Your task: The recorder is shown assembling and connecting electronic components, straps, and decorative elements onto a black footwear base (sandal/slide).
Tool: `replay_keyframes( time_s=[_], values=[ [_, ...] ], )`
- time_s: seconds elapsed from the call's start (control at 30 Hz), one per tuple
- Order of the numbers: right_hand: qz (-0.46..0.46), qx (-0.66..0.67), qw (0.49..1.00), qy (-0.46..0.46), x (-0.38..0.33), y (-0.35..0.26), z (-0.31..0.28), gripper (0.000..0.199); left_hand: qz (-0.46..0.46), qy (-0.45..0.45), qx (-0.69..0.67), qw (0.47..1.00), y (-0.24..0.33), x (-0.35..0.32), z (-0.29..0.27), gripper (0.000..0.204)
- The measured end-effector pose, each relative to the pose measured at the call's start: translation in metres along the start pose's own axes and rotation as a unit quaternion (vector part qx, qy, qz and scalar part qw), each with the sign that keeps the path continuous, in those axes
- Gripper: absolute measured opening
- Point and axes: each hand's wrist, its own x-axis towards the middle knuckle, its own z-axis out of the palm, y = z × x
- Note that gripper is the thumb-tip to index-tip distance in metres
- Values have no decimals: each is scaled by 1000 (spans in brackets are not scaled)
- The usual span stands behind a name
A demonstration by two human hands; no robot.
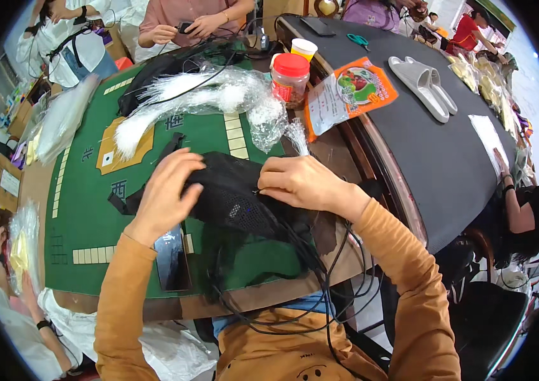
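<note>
The left hand [166, 190] lies flat, fingers spread and loosely curled, pressing on the left end of a black mesh pouch [231, 197]. The right hand [298, 184] pinches the pouch's upper right edge with closed fingertips. The pouch lies between both hands on the green table mat [85, 216], its long axis running left to right, tilted down rightward. Black cables [320, 279] trail below the right hand. Beyond both hands lies a clear bag of white fibres [206, 95], with a red-lidded jar [290, 77] just right of it.

Green-topped table [85, 209] with pale tile markings, brown-rimmed. Near its middle, a black mesh cap [234, 197]; toward the far edge, white fibre bundles in clear plastic [206, 95]; at the far right corner, a red-lidded jar [290, 77]; along the near edge, a dark flat phone [171, 257].
</note>
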Motion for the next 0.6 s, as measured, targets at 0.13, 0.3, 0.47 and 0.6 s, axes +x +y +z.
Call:
replay_keyframes(
  time_s=[0.13, 0.3, 0.47, 0.6],
  values=[
    [41, 34, 998, -24, 4, -2, -7, 14, 115, -106, 9, 988, 27, 21, 11, 45],
    [72, 105, 991, 40, -12, -2, 1, 15, 127, -86, -3, 988, 22, 29, 33, 19],
    [207, 160, 960, 104, -42, -14, 19, 19, 136, -57, 61, 987, 32, 30, 30, 11],
    [205, 117, 961, 142, -44, -19, 24, 16, 146, -85, 68, 983, 37, 27, 29, 20]
  ],
)
